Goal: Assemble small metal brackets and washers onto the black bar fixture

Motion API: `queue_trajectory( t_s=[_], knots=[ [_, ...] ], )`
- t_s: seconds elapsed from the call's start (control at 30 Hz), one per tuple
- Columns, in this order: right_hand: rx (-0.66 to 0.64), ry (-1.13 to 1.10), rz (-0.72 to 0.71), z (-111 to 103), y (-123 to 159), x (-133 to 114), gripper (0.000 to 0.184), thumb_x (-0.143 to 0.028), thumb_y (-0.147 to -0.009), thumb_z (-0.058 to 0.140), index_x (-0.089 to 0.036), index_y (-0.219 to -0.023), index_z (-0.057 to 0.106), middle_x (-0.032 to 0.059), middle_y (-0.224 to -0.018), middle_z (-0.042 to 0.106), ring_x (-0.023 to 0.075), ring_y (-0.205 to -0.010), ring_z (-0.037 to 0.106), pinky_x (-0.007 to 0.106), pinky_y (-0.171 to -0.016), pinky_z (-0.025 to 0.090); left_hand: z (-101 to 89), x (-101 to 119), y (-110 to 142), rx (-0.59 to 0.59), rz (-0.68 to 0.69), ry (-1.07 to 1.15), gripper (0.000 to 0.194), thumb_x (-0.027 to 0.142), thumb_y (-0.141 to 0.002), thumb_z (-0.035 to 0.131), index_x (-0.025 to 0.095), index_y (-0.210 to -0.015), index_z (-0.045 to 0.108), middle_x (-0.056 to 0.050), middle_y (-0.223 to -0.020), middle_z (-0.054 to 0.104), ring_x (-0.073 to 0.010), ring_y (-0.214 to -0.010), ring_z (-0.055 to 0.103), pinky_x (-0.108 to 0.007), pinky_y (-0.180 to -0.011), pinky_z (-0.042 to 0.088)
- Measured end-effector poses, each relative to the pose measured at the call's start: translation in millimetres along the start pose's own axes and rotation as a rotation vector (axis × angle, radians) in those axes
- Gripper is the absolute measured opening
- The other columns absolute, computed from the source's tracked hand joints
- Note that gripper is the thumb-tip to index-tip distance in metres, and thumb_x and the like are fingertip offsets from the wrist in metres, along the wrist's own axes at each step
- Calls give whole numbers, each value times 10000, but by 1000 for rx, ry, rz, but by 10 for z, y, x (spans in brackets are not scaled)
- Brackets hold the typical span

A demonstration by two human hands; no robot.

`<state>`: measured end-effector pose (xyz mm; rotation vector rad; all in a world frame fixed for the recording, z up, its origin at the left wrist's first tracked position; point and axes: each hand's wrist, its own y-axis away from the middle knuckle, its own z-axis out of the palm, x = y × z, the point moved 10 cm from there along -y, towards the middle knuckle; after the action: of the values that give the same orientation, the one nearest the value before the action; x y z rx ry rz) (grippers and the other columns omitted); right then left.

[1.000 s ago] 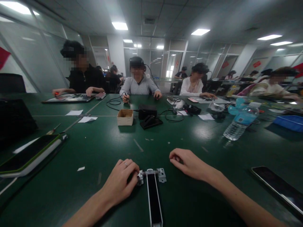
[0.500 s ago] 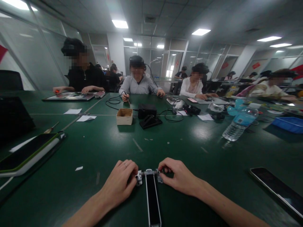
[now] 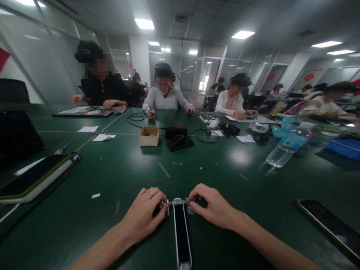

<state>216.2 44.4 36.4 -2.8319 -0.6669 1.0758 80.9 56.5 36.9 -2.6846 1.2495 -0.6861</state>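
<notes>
A long black bar with silver edges (image 3: pixel 182 234) lies on the green table, its near end at the bottom of the view. Across its far end runs a short metal rod, with a small left metal bracket (image 3: pixel 168 207) and a small right metal bracket (image 3: pixel 191 210) at its two sides. My left hand (image 3: pixel 146 210), wearing a ring, is closed with thumb and fingertips on the left bracket. On the other side my right hand (image 3: pixel 212 206) pinches the right bracket between thumb and forefinger. Fingertips partly hide both brackets.
A phone (image 3: pixel 329 223) lies at right, a green-edged device (image 3: pixel 36 176) at left. Farther back stand a small open box (image 3: pixel 149 139), black equipment (image 3: pixel 176 131), a water bottle (image 3: pixel 287 148) and a blue tray (image 3: pixel 345 150). Several people sit across the table.
My left hand has shifted slightly right, closer to the bar's far end, and the left bracket now sits nearer to it. My right hand keeps its pinch. The camera view has moved slightly.
</notes>
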Motion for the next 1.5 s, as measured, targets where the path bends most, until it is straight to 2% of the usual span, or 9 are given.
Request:
queue_trajectory(
  t_s=[0.4, 0.77, 0.97, 1.3, 1.5],
  knots=[
    [-96, 17, 19, 79, 15, 52, 150, -261, -929, 462, -180, -940, 587, 38, -891, 580, 156, -800, 511, 302, -709, 424, 29, -26, 4, -7, -3, 9, 151, 202, -905, 403, 196, -894, 553, -27, -847, 600, -181, -757, 527, -316, -696, 351],
    [-77, 56, -21, 88, 21, 55, 145, -228, -935, 462, -185, -926, 600, 26, -863, 565, 152, -800, 500, 302, -719, 397, 31, -10, 8, -3, 1, 21, 164, 192, -900, 393, 190, -885, 556, -28, -843, 603, -182, -763, 535, -322, -695, 350],
    [-94, 75, -50, 87, 19, 18, 113, -242, -888, 532, -186, -956, 602, 19, -838, 558, 155, -785, 500, 314, -718, 388, 38, -7, 18, -10, 11, 4, 156, 199, -905, 394, 198, -888, 549, -30, -850, 608, -186, -770, 534, -324, -699, 351],
    [-61, 38, -13, 68, 23, 81, 87, -246, -888, 526, -195, -945, 568, 8, -825, 540, 147, -762, 485, 298, -691, 385, 34, -10, 7, -19, 4, 4, 155, 199, -905, 395, 195, -895, 550, -29, -856, 605, -184, -768, 534, -320, -696, 346],
    [-62, 55, -55, 46, 17, 26, 86, -221, -902, 499, -193, -936, 573, 15, -834, 550, 153, -785, 487, 307, -713, 382, 22, 4, 7, -11, 8, 14, 174, 200, -912, 385, 188, -891, 557, -30, -855, 607, -180, -767, 531, -320, -698, 355]
  ],
)
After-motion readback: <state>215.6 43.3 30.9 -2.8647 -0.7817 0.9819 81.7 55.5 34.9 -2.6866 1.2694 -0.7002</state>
